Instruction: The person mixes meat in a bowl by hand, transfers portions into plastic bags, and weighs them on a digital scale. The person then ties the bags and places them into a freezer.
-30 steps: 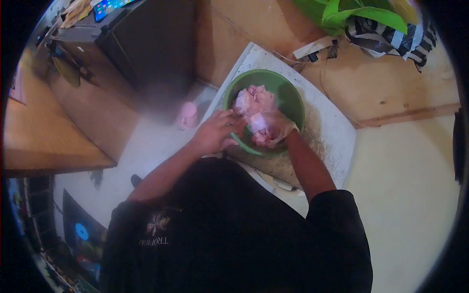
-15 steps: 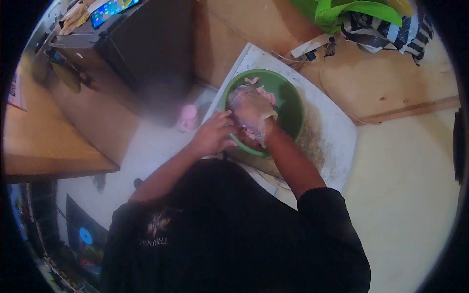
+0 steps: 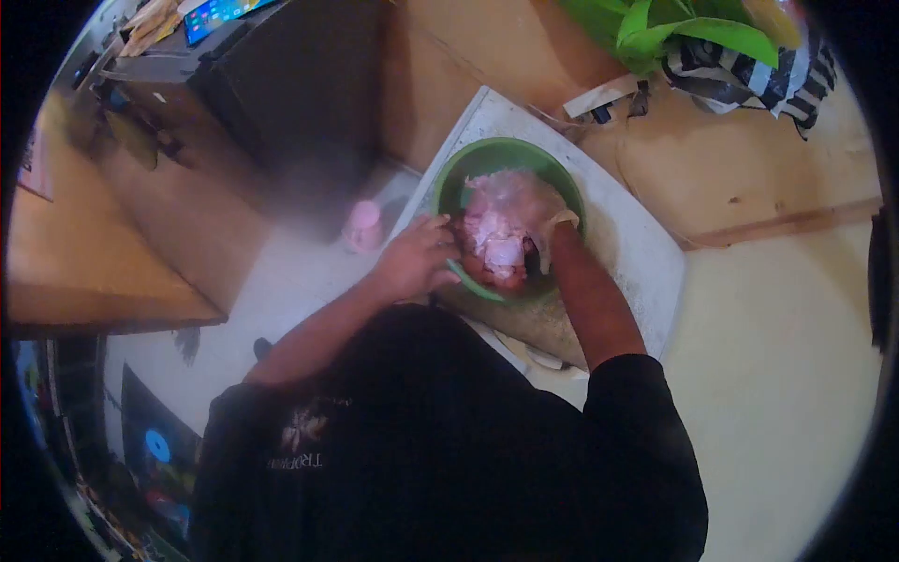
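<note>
A green basin [image 3: 574, 184] holds pieces of raw pink meat [image 3: 501, 248], which look wet and lie mostly at its near side. My right hand [image 3: 526, 199], in a clear plastic glove, is inside the basin at the far right of the meat. The glove's loose cuff shows at the wrist; its fingers are blurred and partly hidden by the plastic and meat. At the near left rim, my left hand [image 3: 421, 255] is bare and grips the basin's edge, its fingertips just over the rim.
Beneath the basin is a stained white board or tabletop [image 3: 646, 245]. A pink cup [image 3: 364, 227] stands to the left, below a dark cabinet [image 3: 290, 103] with a lit tablet [image 3: 217, 17] on top. Green and striped bags [image 3: 740, 75] lie at the upper right by the wooden wall.
My gloved right hand has moved from the left over the meat to the right side of the basin, uncovering more meat. My left hand stays at the rim.
</note>
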Demonstrator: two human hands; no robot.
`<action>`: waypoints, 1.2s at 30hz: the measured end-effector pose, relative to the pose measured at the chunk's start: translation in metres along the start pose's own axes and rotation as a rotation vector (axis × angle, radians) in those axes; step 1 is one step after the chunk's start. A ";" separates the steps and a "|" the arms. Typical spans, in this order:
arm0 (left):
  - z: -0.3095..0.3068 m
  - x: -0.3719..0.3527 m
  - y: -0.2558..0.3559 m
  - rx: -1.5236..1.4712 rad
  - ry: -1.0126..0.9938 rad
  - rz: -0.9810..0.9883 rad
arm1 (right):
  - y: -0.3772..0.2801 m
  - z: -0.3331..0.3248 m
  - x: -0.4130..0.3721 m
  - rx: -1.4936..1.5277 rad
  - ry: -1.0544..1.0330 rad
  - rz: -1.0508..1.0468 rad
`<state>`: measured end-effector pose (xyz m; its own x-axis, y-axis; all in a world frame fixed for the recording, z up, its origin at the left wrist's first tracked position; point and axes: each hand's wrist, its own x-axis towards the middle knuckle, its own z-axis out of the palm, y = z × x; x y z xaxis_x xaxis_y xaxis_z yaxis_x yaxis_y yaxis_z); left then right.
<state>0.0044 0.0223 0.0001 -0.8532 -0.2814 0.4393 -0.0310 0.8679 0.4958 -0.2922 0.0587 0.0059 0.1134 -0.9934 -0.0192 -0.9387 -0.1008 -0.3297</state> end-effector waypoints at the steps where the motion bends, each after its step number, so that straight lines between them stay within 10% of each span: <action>1: 0.000 0.000 0.000 -0.003 0.013 -0.007 | 0.032 0.021 -0.003 -0.141 -0.002 -0.317; 11: -0.006 0.005 0.003 -0.023 -0.008 0.012 | -0.046 0.009 -0.060 0.241 -0.354 0.145; 17: -0.001 -0.001 0.000 -0.032 0.041 0.006 | -0.072 0.030 -0.038 0.607 0.142 0.141; 22: -0.002 0.000 0.001 -0.060 0.053 -0.009 | -0.076 0.047 -0.029 -0.361 0.289 -0.210; 25: -0.001 -0.003 -0.003 -0.050 0.006 -0.025 | -0.103 0.033 -0.052 0.295 0.212 -0.150; 29: -0.003 -0.001 0.001 -0.060 0.019 -0.036 | -0.064 0.045 -0.051 0.011 0.151 -0.297; 35: -0.011 0.005 -0.006 -0.068 0.056 -0.024 | -0.019 0.035 -0.029 -0.301 0.184 0.093; 36: -0.018 0.008 -0.009 -0.110 0.059 0.002 | -0.032 0.007 -0.022 -0.345 -0.058 0.207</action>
<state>0.0070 0.0052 0.0123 -0.8211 -0.3062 0.4817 0.0304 0.8192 0.5727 -0.2627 0.0840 0.0101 -0.0806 -0.9908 -0.1084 -0.9966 0.0785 0.0231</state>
